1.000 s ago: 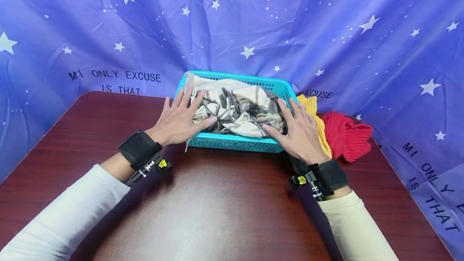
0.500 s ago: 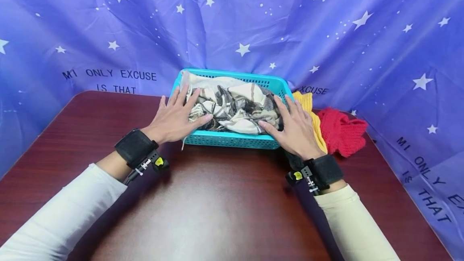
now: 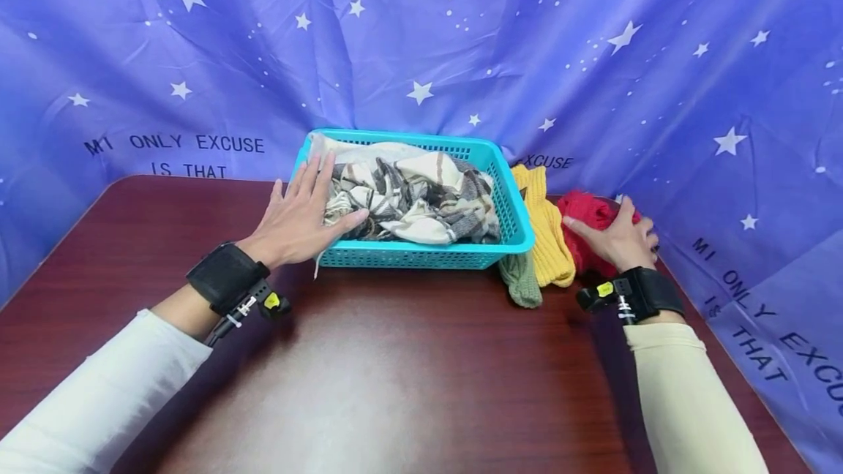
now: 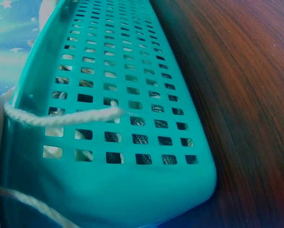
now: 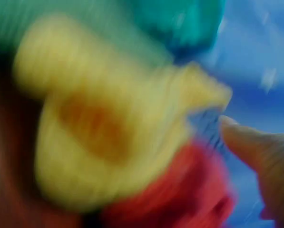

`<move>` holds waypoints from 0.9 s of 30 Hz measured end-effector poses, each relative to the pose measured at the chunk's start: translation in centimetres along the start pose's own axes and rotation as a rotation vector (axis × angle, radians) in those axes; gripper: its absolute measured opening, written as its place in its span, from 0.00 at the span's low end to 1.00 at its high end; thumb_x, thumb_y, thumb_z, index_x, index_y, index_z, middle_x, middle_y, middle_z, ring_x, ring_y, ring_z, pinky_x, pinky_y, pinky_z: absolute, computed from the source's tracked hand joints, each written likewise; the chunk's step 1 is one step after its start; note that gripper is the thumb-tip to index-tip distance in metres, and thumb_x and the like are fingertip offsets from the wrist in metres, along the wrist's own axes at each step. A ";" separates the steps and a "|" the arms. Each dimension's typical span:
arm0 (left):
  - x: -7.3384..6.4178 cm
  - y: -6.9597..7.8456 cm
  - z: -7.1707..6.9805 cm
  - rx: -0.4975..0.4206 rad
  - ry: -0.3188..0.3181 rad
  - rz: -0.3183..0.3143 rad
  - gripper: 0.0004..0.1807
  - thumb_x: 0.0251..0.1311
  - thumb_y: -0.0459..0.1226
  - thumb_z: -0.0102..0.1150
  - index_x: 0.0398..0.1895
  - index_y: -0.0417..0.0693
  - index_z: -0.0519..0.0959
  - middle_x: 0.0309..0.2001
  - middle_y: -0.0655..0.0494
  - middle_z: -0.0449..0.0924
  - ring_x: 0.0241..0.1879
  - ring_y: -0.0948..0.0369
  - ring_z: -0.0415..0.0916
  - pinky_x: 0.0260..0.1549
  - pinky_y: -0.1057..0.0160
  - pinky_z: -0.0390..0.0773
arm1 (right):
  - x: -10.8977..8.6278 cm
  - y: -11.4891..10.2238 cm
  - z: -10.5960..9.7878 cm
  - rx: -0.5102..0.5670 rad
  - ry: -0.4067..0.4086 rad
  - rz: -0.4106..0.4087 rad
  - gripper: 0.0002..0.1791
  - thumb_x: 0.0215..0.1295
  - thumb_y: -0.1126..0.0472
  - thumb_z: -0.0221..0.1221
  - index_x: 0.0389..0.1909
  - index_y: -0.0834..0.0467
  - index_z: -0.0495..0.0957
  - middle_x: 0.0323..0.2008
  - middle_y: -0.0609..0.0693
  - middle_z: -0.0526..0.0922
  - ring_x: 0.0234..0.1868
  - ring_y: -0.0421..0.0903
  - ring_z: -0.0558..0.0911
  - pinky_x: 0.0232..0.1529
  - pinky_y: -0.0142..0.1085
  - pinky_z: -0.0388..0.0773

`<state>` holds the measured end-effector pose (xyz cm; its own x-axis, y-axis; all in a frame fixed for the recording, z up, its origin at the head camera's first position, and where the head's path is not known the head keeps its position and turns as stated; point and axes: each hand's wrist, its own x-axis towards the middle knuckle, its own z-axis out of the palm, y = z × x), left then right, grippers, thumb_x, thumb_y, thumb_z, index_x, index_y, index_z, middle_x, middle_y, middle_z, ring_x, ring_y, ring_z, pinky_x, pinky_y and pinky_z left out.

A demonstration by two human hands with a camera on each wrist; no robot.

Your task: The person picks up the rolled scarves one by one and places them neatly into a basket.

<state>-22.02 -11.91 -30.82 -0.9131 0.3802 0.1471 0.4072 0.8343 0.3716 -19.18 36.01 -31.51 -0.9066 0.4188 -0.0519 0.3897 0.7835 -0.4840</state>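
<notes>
A plaid fringed scarf [image 3: 428, 200] in cream, black and tan lies bunched inside the turquoise basket [image 3: 402, 258]. My left hand [image 3: 296, 218] rests with straight, spread fingers over the basket's left end, touching the rim and the scarf's edge. In the left wrist view, a twisted fringe strand [image 4: 65, 116] hangs over the perforated basket wall [image 4: 132, 185]. To the right, my right hand [image 3: 622, 240] is over the red knit piece [image 3: 579, 214], thumb and fingers spread apart; its fingertips are partly hidden. The right wrist view is blurred, with the thumb [image 5: 256, 147] apart from the red knit [image 5: 180, 190].
A yellow ribbed knit piece [image 3: 549, 240] lies between the basket and the red one. Part of a green knit piece [image 3: 522, 284] sticks out by the basket's right front corner. A blue star-printed curtain [image 3: 421, 35] hangs behind the dark wooden table [image 3: 408, 357].
My right hand has left the basket's right end and moved right to the red knit piece, uncovering the green and yellow knits. The left hand stays at the basket. The view has shifted slightly.
</notes>
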 end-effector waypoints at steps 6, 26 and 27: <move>-0.3 -0.1 -0.2 0.010 -0.010 -0.013 0.56 0.67 0.70 0.39 0.80 0.53 0.23 0.81 0.48 0.21 0.80 0.45 0.27 0.69 0.29 0.31 | 2.2 2.7 1.5 -0.118 -0.140 0.071 0.59 0.67 0.34 0.53 0.76 0.74 0.38 0.69 0.85 0.48 0.69 0.82 0.52 0.68 0.67 0.56; 1.2 2.0 -4.2 -0.029 0.381 0.311 0.41 0.70 0.60 0.48 0.81 0.56 0.52 0.80 0.46 0.44 0.80 0.48 0.37 0.73 0.42 0.28 | 1.8 -3.8 -8.5 0.044 0.307 -0.268 0.24 0.69 0.59 0.55 0.63 0.66 0.72 0.58 0.75 0.74 0.62 0.78 0.63 0.61 0.64 0.57; 1.7 2.8 -4.9 -0.016 0.391 0.338 0.39 0.71 0.57 0.50 0.80 0.56 0.54 0.80 0.46 0.43 0.80 0.50 0.37 0.74 0.42 0.31 | 1.5 -5.6 -9.1 0.036 0.312 -0.308 0.24 0.68 0.59 0.55 0.63 0.65 0.72 0.57 0.74 0.75 0.61 0.77 0.64 0.60 0.64 0.57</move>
<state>-22.47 -10.91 -25.01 -0.6706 0.4471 0.5920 0.6832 0.6831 0.2580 -21.27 36.48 -20.98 -0.8853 0.2907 0.3631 0.0977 0.8795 -0.4658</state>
